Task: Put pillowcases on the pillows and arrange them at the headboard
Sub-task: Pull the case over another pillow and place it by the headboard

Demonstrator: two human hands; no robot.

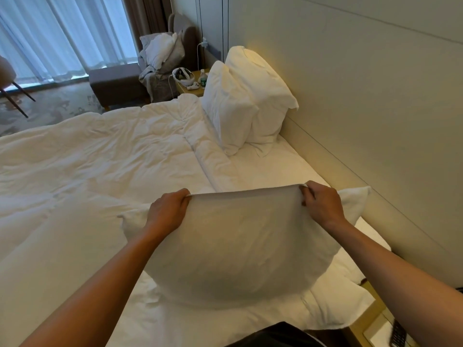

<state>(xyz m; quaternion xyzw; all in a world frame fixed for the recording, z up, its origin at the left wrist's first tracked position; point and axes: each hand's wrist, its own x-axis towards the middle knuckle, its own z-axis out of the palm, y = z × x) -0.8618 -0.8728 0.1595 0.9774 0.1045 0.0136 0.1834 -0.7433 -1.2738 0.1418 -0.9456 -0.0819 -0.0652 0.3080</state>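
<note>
A white pillow in its pillowcase (240, 249) stands on edge on the bed in front of me. My left hand (169, 212) grips the top edge at its left end and my right hand (323, 204) grips the right end, pulling the cloth taut between them. Another white pillow (354, 204) lies behind it, mostly hidden, its corners showing on both sides. Two cased pillows (253, 96) lean upright against the padded headboard (363, 116) at the far end of the bed.
A rumpled white duvet (95, 159) covers the left of the bed. A nightstand (190, 87) holds a headset, controller and bottle. Beyond are an armchair with linen (162, 51), an ottoman (115, 83) and curtains. A side table (380, 329) sits at lower right.
</note>
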